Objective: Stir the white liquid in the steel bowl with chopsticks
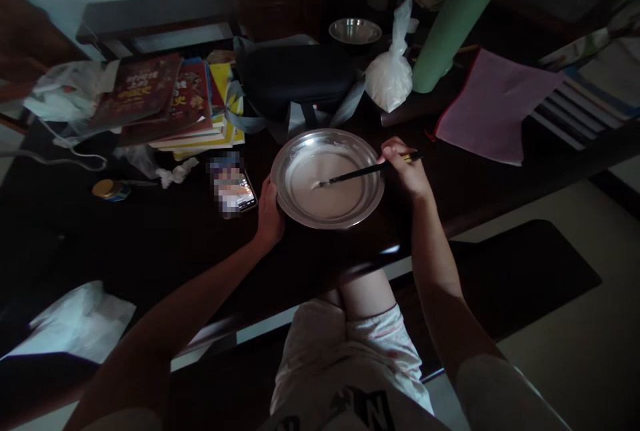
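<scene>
A shiny metal bowl (367, 207) stands on the dark table in front of me, with a pale, runny batter-like mixture (325, 201) inside. My left hand (270, 217) grips the bowl at its left side, thumb near the rim, the other fingers mostly hidden. In my right hand (406, 167), at the bowl's right rim, are black chopsticks (357, 171) with gold-marked ends. They slant down to the left, and their tips are in the mixture near the middle of the bowl.
Left of the bowl lies a lit phone (233, 184), with stacked books (185, 101) behind it and a small lidded jar (111, 189) farther left. Behind the bowl are a black case (295, 77), a tied bag of white powder (390, 81), a green cylinder (460, 24) and another metal bowl (355, 31). A pink pouch (493, 107) lies right.
</scene>
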A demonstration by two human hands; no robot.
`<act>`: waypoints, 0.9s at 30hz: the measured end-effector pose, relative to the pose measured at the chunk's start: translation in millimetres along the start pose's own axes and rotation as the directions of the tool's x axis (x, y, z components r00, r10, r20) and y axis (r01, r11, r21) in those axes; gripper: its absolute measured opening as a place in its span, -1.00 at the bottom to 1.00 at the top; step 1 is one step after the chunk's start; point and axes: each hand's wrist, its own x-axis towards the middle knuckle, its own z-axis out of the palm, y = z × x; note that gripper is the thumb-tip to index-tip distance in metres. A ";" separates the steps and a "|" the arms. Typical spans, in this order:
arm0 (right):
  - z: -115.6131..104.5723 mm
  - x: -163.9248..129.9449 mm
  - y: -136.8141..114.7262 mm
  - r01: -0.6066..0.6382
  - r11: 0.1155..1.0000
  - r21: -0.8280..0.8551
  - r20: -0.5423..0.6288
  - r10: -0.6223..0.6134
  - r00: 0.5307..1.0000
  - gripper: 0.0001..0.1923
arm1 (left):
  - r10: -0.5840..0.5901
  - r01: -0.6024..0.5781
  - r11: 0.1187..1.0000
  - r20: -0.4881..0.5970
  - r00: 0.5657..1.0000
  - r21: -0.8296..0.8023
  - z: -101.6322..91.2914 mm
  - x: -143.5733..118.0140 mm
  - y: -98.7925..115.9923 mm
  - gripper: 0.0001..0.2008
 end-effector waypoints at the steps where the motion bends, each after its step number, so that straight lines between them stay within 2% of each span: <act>1: -0.7 0.0 0.9 0.015 1.000 0.011 -0.044 -0.015 0.999 -0.14 | -0.005 0.005 1.000 -0.003 1.000 0.002 0.2 0.3 -1.4 -0.22; 2: -1.3 -0.1 1.8 0.024 0.999 0.024 -0.090 -0.022 0.996 -0.14 | -0.010 0.010 1.000 -0.006 1.000 0.004 0.1 0.6 -2.3 -0.22; 4: -1.6 -1.3 2.8 0.009 0.999 0.050 -0.110 -0.003 0.994 -0.13 | -0.017 0.017 1.000 -0.007 1.000 0.003 -0.8 1.3 -2.2 -0.23; 7: 1.9 -3.5 1.8 -0.059 0.996 0.063 -0.001 0.059 0.998 -0.20 | -0.021 0.020 1.000 -0.003 1.000 -0.012 -2.9 1.8 1.7 -0.21; 9: 4.5 -3.4 1.3 -0.044 0.997 0.061 0.015 0.043 0.999 -0.22 | -0.019 0.019 1.000 -0.004 1.000 -0.014 -3.8 1.6 4.3 -0.23; 12: 4.8 -0.2 3.6 0.031 0.998 0.054 -0.114 -0.025 0.993 -0.19 | -0.017 0.017 1.000 0.009 1.000 0.000 -4.3 1.2 5.8 -0.25; 14: 4.2 2.0 6.3 0.058 0.996 0.065 -0.159 -0.047 0.986 -0.18 | -0.016 0.016 1.000 0.022 1.000 0.009 -3.9 1.0 5.6 -0.23; 18: 5.8 3.4 9.3 0.054 0.990 0.134 -0.068 -0.045 0.997 -0.22 | -0.026 0.026 1.000 0.005 1.000 0.014 -2.1 0.6 6.6 -0.22; 24: 4.6 3.7 10.0 0.076 0.990 0.118 -0.142 -0.059 0.988 -0.22 | -0.036 0.036 0.999 0.003 0.999 0.041 2.7 -3.4 17.7 -0.27; 27: 4.9 2.7 10.0 0.046 0.993 0.109 -0.066 -0.039 0.997 -0.22 | -0.002 0.003 0.998 -0.005 1.000 0.068 5.3 -8.0 23.3 -0.20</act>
